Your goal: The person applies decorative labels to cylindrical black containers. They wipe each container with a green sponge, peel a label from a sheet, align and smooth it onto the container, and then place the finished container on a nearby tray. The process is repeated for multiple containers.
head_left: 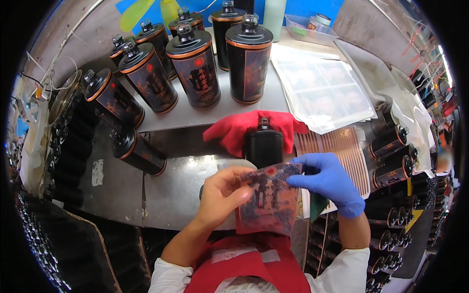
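Observation:
A thin, see-through decal sheet (268, 207), with a dark picture and a red dot, hangs in front of my apron. My bare left hand (222, 193) pinches its upper left edge between thumb and fingers. At the upper right corner, my right hand (332, 180), in a blue glove, grips the same sheet. Just beyond the decal a plain black bottle (264, 145) with a glass neck stands or leans against a red cloth (227, 132); the decal hides its lower part. Neither hand visibly touches that bottle.
Several decorated black bottles (193, 73) stand on a raised grey shelf at the back left; another bottle (139, 152) sits lower. To the right lie copper-striped sheets (337, 156) and stacked pale sheets (327, 88). A clear plastic box (303, 33) is behind. More bottles (391, 168) lie far right.

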`<state>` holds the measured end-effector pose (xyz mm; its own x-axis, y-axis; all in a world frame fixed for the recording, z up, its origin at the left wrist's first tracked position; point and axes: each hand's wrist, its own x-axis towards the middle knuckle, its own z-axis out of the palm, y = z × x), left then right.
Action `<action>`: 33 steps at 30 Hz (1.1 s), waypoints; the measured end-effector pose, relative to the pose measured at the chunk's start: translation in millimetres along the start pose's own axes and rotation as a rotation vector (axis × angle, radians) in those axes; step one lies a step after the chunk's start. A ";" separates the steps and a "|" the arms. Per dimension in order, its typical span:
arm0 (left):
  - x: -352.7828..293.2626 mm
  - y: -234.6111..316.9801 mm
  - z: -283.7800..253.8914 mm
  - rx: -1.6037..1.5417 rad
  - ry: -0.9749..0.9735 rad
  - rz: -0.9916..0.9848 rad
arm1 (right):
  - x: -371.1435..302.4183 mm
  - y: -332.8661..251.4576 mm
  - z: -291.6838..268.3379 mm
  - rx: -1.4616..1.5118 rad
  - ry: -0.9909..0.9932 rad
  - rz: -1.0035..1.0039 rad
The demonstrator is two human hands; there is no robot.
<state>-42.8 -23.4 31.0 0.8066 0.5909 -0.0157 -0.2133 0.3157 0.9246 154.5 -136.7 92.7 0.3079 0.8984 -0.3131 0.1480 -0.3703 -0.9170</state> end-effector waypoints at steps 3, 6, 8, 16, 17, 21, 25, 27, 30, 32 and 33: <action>14.6 -8.9 1.3 -0.024 0.222 -0.007 | 17.6 19.5 3.3 0.169 0.039 0.036; 26.3 -19.1 -2.9 0.050 0.316 0.041 | 27.3 25.0 5.3 0.248 0.126 0.087; 33.4 -21.0 -2.5 0.066 0.326 0.083 | 34.0 30.0 4.2 0.245 0.166 0.083; 55.4 -27.0 -3.6 0.048 0.383 0.093 | 53.4 44.3 -3.4 0.302 0.210 0.078; 57.0 -28.2 -4.6 0.053 0.384 0.111 | 54.8 43.9 -4.4 0.302 0.203 0.096; 63.1 -33.4 -7.8 0.035 0.415 0.184 | 61.0 47.1 -4.3 0.332 0.187 0.111; 64.1 -34.7 -9.9 0.020 0.397 0.164 | 66.2 51.6 -0.6 0.364 0.199 0.073; 65.9 -39.7 -13.3 0.035 0.381 0.181 | 67.8 53.4 0.3 0.379 0.201 0.058; 65.5 -51.2 -19.4 -0.054 0.393 0.091 | 72.1 62.9 -0.4 0.437 0.236 0.128; 63.6 -55.0 -12.1 0.139 0.467 0.220 | 70.4 67.4 2.5 0.456 0.340 0.098; 56.7 -58.2 -10.4 0.242 0.513 0.270 | 67.1 71.9 7.7 0.469 0.382 0.097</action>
<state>9.6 -0.5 -27.7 0.3616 0.9264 0.1054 -0.1931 -0.0361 0.9805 178.5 -101.2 3.8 0.6274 0.6856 -0.3692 -0.3003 -0.2244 -0.9271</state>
